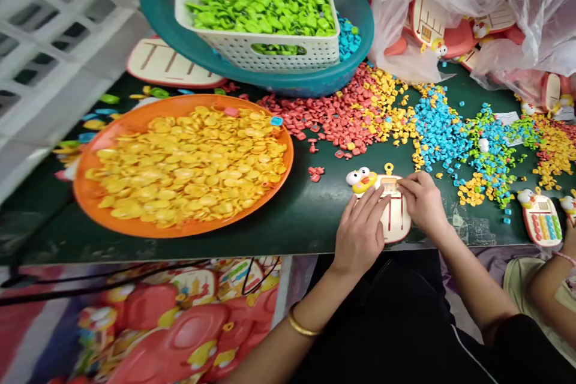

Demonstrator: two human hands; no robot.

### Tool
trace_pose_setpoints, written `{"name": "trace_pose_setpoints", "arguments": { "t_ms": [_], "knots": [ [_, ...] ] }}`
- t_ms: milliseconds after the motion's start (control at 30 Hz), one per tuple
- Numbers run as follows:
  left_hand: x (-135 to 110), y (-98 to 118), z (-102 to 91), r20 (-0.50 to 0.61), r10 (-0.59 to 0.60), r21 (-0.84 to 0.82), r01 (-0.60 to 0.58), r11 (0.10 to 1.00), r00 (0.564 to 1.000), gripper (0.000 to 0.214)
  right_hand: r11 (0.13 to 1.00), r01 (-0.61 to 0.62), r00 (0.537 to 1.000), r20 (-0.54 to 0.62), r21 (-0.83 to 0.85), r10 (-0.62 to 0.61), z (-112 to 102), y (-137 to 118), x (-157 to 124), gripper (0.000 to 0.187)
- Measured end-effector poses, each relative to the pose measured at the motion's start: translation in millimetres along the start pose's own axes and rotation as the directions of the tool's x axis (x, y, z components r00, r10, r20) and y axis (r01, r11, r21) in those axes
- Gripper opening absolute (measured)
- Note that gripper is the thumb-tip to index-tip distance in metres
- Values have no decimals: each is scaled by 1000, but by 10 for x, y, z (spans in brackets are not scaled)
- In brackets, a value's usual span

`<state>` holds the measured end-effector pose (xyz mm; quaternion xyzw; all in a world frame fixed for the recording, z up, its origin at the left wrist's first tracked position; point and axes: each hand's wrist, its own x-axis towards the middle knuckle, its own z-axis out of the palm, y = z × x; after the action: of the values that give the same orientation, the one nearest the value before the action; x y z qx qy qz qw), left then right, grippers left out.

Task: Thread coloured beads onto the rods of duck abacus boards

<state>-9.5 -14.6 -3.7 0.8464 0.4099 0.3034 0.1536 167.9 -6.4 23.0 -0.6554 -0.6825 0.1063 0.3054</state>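
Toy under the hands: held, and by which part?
The left hand lies across the left side of the toy, seemingly steadying it; the right hand is at its upper right. Whether that hand pinches anything cannot be told.

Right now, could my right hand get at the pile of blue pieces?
Probably yes: the blue pile lies just beyond your right hand, with only a few yellow pieces and open tabletop between.

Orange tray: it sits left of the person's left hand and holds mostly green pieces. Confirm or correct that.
Not green: the head view shows mostly yellow pieces in the orange tray, which does sit left of the left hand.
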Motion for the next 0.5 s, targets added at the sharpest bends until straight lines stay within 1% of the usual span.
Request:
{"name": "trace_pose_setpoints", "arguments": {
  "t_ms": [67, 133, 167, 200, 233, 300, 400, 467, 500],
  "knots": [
    [-4, 29, -10, 10, -13, -9, 13, 1000, 1000, 53, 995, 24, 995, 97, 101, -34, -119, 46, -11, 19],
    [-13, 52, -16, 15, -28, -22, 29, 999, 999, 54, 979, 47, 976, 199, 197, -87, -213, 83, -40, 16],
    [-19, 57, -18, 13, -33, -28, 33, 999, 999, 54, 972, 54, 968, 227, 230, -108, -240, 97, -61, 15],
    [-27, 58, -19, 9, -34, -32, 35, 999, 999, 53, 966, 58, 966, 232, 251, -118, -251, 106, -85, 14],
    [-34, 54, -21, 4, -32, -36, 32, 999, 999, 53, 964, 58, 970, 213, 260, -116, -245, 111, -112, 13],
    [-46, 40, -29, 8, -18, -52, 19, 998, 1000, 52, 967, 46, 988, 134, 251, -81, -187, 101, -168, 13],
    [-50, 16, -47, 36, -2, -101, 6, 995, 999, 53, 981, 24, 1000, 1, 190, -25, -26, 31, -225, 13],
    [-45, 9, -56, 40, -5, -139, 11, 990, 999, 55, 987, 41, 998, -42, 153, -35, 79, -42, -229, 13],
    [-43, 8, -59, 29, -14, -157, 19, 987, 999, 56, 987, 60, 998, -41, 150, -55, 117, -79, -217, 15]
  ]
}}
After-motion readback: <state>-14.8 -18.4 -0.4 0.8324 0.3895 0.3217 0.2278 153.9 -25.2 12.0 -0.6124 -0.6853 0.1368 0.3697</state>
